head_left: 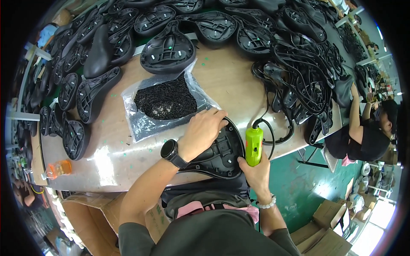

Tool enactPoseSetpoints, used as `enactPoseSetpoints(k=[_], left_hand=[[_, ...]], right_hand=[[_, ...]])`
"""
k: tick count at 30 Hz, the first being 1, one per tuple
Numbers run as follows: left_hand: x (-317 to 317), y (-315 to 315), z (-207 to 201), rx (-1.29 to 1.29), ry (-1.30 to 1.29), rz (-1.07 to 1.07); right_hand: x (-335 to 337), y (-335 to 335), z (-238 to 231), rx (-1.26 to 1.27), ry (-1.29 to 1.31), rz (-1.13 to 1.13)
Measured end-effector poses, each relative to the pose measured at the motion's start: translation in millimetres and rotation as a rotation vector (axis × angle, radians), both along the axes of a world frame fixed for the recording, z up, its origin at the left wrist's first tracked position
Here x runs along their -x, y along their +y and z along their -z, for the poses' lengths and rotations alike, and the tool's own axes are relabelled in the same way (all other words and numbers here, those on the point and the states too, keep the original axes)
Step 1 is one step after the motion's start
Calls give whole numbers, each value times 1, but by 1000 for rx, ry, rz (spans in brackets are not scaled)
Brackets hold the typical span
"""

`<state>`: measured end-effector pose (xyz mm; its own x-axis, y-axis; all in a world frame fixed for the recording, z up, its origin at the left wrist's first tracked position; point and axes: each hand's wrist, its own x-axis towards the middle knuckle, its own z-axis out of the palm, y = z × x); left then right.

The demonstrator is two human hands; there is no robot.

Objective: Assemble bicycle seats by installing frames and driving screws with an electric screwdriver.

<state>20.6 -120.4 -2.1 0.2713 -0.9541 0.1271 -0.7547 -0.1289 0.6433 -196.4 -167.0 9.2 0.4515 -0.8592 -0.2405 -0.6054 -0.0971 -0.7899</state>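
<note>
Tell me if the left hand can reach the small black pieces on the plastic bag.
Probably yes: the left hand is beside the plastic bag, and nothing visible blocks the small black pieces, though its fingers would first have to leave the black saddle.

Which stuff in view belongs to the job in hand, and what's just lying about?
In the job, judging by placement:
- upturned black saddle, under the left hand
- green power tool, in the right hand
- small black pieces, probably screws, on a clear bag

Apparently just lying about:
- orange container
- cardboard box, lower left
</note>
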Motion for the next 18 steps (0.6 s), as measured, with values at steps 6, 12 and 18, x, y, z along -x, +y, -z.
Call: enactPoseSetpoints(k=[6,12,18], left_hand=[[3,-8,1,-54,-127,2],[-11,-9,3,26,109,22],[-13,-10,5,-133,251,-51]], right_hand=[[7,0,18,-188,-190,142],[5,-13,15,-373,-280,47],[10,-18,24,-538,-385,54]])
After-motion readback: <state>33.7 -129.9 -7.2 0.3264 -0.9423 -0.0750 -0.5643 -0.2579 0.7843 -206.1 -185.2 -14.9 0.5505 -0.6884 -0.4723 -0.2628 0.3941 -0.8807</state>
